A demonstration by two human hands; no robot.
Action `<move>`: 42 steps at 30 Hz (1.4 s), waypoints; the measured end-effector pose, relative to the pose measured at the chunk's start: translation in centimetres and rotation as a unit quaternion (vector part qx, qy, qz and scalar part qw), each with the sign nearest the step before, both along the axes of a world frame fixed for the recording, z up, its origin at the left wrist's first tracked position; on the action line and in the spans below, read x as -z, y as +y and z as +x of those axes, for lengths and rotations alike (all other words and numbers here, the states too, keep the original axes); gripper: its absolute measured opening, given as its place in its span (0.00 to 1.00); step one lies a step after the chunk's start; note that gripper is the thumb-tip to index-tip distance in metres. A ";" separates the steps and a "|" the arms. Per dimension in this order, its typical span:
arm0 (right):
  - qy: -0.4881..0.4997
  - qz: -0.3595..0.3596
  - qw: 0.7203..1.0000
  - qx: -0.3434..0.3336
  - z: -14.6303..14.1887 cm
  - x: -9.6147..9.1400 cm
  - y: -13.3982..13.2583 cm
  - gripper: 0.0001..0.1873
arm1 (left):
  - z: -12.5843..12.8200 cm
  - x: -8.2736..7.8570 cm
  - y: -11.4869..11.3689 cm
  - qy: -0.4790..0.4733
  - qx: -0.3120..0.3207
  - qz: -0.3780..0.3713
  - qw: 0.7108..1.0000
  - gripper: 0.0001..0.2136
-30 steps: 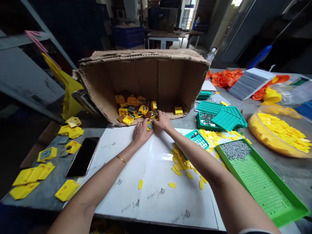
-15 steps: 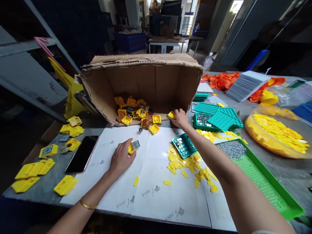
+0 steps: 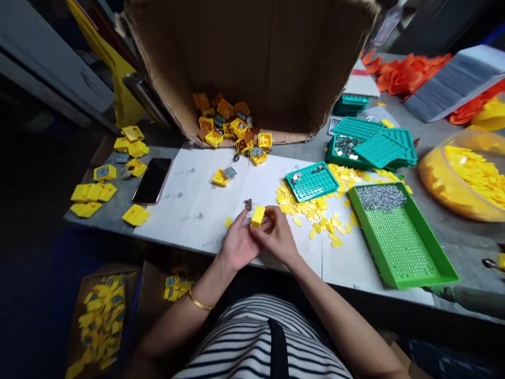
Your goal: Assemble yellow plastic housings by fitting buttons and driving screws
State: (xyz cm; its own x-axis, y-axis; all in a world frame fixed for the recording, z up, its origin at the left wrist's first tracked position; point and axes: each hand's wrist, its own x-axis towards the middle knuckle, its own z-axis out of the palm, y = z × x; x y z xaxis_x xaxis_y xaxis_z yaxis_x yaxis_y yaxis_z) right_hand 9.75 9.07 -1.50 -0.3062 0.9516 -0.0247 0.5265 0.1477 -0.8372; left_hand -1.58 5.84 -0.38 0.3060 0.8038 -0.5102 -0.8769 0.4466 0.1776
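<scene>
My right hand pinches a small yellow plastic casing near the front edge of the table. Palm up beside it is my left hand, fingers apart; whether it touches the casing's underside is hidden. A small brown piece shows at the left fingertips, and I cannot tell if it is held or lies behind them. Farther back on the white sheet rests another yellow casing with a grey circuit piece leaning out of it.
A cardboard box on its side spills yellow casings. To the right are a teal tray, scattered yellow tabs, a green tray with metal bits and a tub. A phone lies left.
My left hand has let go of the casing with the grey piece and come nearer. My right hand has brought a yellow casing from the box's edge towards me. The view has tilted down.
</scene>
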 end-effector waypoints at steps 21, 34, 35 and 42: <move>-0.207 0.013 0.918 -0.339 1.7 -2.1 4.6 0.19 | -2.2 -1.1 -4.9 0.238 0.123 -0.097 0.959 0.08; -0.229 0.170 0.940 -0.188 6.4 -2.7 0.9 0.12 | -1.6 -2.4 -4.6 0.145 0.037 -0.151 0.977 0.16; -0.235 0.176 0.937 -0.191 7.1 -2.4 -0.2 0.13 | -1.3 -2.4 -4.7 0.139 0.044 -0.154 0.977 0.16; -0.179 0.086 0.948 -0.248 9.4 -0.5 -3.7 0.16 | 0.2 -2.0 -4.9 0.159 0.081 -0.165 0.970 0.14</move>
